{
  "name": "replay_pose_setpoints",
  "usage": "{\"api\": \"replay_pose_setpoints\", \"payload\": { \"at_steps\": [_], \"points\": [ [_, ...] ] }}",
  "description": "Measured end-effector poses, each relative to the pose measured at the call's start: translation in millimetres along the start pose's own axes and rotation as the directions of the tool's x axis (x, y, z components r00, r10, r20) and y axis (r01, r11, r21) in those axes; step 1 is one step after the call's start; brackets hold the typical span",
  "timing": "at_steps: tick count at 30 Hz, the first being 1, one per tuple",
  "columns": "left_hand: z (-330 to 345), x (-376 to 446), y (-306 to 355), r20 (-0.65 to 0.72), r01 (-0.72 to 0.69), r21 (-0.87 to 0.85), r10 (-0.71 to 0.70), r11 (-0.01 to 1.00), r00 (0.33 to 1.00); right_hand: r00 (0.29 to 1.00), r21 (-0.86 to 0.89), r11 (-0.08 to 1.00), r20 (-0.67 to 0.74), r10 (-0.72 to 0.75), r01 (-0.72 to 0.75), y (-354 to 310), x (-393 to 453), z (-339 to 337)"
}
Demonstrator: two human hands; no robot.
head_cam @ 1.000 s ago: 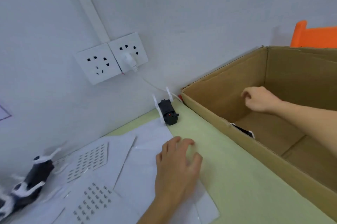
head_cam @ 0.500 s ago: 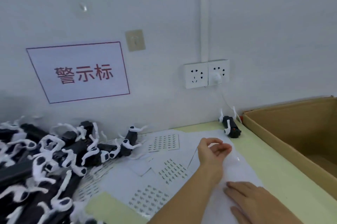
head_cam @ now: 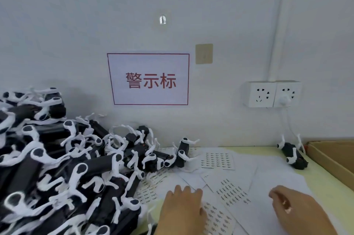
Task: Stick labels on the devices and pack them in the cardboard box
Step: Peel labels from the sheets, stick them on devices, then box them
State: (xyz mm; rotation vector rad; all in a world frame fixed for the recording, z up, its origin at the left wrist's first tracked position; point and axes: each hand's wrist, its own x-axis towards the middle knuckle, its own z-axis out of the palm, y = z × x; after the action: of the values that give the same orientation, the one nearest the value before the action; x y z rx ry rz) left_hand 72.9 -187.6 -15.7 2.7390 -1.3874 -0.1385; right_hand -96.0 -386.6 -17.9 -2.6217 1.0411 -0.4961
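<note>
The main risk, in my judgement, is with the white paper sheets printed with rows of small labels [head_cam: 232, 194]: they lie loose and overlapping on the pale green table [head_cam: 325, 192], so a sheet can slide or lift when one label is peeled, and the label may then curl or stick to the wrong paper. A second risk is the large pile of black devices with white curved arms [head_cam: 63, 167] at the left; the arms are tangled into each other, so pulling one device can drag its neighbours onto the sheets or off the edge.

The left hand [head_cam: 183, 210] rests flat on a label sheet with fingers stretched out, holding nothing. The right hand [head_cam: 298, 213] lies near the lower right with fingers bent downward; I cannot tell if it pinches a label.

The devices are small, dark and boxy, each with thin white arms that look easy to catch. One single black device with white arms [head_cam: 292, 155] lies apart, near the brown cardboard box [head_cam: 333, 156] at the right edge, below the white wall socket [head_cam: 274, 94].
</note>
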Motion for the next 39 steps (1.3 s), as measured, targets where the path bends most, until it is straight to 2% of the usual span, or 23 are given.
{"api": "replay_pose_setpoints", "payload": {
  "at_steps": [3, 6, 12, 16, 18, 21, 25, 30, 34, 36, 38, 39],
  "points": [
    [6, -5, -25, 0.084, 0.067, -0.026, -0.065, 0.997, 0.994, 0.996, 0.199, 0.976, -0.048, -0.081, 0.090, -50, -7, 24],
    [6, 0, -28, 0.114, 0.085, -0.061, -0.077, 0.995, 0.990, 0.979, 0.264, 0.943, -0.080, -0.188, 0.203, -92, 0, 52],
    [-2, 16, -37, 0.121, 0.100, -0.113, -0.086, 0.989, 0.989, 0.946, 0.223, 0.920, -0.110, -0.305, 0.323, -159, 42, 79],
    [1, 21, -38, 0.138, 0.108, -0.114, -0.092, 0.988, 0.986, 0.951, 0.086, 0.947, -0.014, -0.310, 0.310, -184, 78, 96],
    [0, 21, -39, 0.144, 0.103, -0.106, -0.087, 0.989, 0.986, 0.948, 0.084, 0.945, 0.007, -0.318, 0.316, -189, 90, 103],
    [0, 20, -39, 0.151, 0.093, -0.108, -0.076, 0.990, 0.986, 0.949, 0.175, 0.933, -0.036, -0.312, 0.313, -186, 102, 109],
    [1, 19, -41, 0.135, 0.095, -0.106, -0.080, 0.990, 0.988, 0.990, 0.458, 0.877, -0.072, -0.125, 0.144, -166, 103, 105],
    [1, 16, -46, 0.119, 0.075, -0.092, -0.064, 0.993, 0.991, 0.992, 0.766, 0.639, -0.118, 0.041, 0.065, -135, 77, 86],
    [6, 14, -46, 0.050, 0.063, -0.122, -0.057, 0.991, 0.997, 0.989, 0.913, 0.407, -0.027, 0.147, -0.035, -105, 52, 82],
    [8, 14, -45, -0.019, 0.057, -0.193, -0.062, 0.979, 0.998, 0.985, 0.975, 0.201, 0.059, 0.161, -0.091, -93, 44, 86],
    [9, 15, -45, -0.104, 0.045, -0.304, -0.080, 0.952, 0.991, 0.979, 0.986, -0.054, 0.165, 0.117, -0.160, -87, 37, 87],
    [9, 14, -44, -0.154, 0.027, -0.356, -0.087, 0.934, 0.984, 0.976, 0.972, -0.148, 0.198, 0.089, -0.184, -86, 35, 87]
  ]
}}
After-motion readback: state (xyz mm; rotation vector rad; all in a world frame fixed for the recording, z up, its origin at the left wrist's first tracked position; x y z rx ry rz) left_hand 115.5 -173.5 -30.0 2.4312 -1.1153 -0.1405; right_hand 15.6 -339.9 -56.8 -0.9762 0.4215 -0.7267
